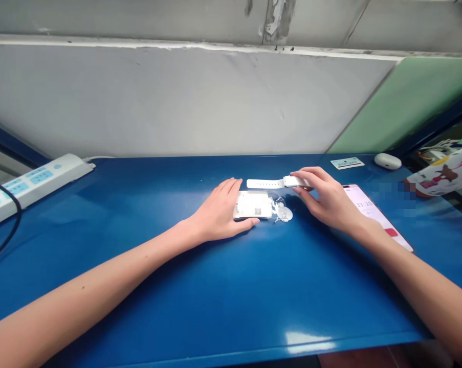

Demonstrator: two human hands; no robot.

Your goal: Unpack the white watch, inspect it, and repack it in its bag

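My left hand (220, 210) lies on the blue table (223, 286), fingers and thumb closed around the left end of a small flat white box (254, 205). My right hand (325, 197) pinches the right end of a white watch strap (271, 182) that lies flat just behind the box. A small crumpled clear plastic bag (282, 211) sits between my hands, right of the box.
A phone (372, 212) with a lit screen lies under my right wrist. A white card (347, 163) and a white oval case (388, 161) sit at the back right. A white power strip (31, 183) with a black cable lies at the left. A grey wall stands behind.
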